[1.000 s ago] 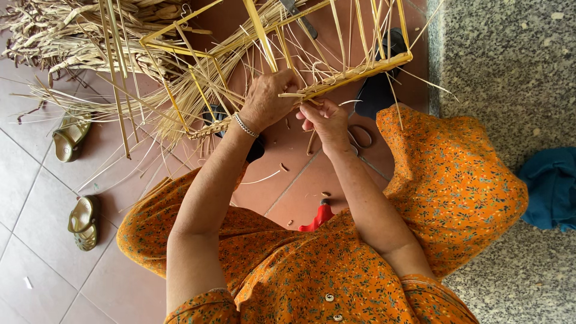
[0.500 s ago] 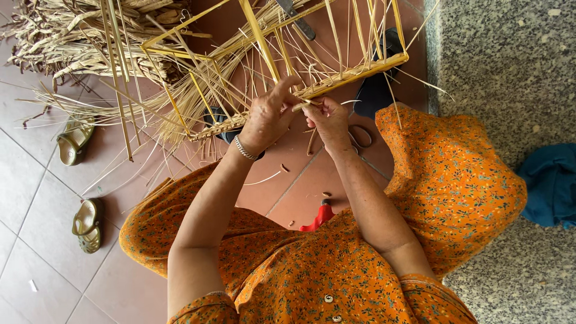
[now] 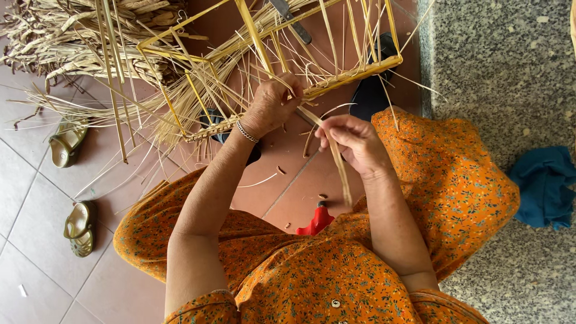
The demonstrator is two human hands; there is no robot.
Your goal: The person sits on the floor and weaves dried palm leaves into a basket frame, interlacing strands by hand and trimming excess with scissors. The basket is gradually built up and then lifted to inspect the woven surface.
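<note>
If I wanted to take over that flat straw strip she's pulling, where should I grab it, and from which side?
Probably the free stretch of the strip below her right hand, coming from the lap side. It is flat and thin, so pinch across its broad faces. Its upper end runs to the frame's woven rail beside her left hand, where loose strands crowd any approach.

Soft, even daylight fills the view, bright without harsh glare. Shadows are faint and diffuse; the darkest patch lies under the woven frame near 12 o'clock. The tiled floor at 8 o'clock carries a mild sheen, and the speckled stone floor at 2 o'clock looks flat and matte. Focus is sharp through the centre, with the orange dress crisply patterned at 6 o'clock. Thin straw strands at 10 o'clock blur slightly together. Edge distortion is slight.
</note>
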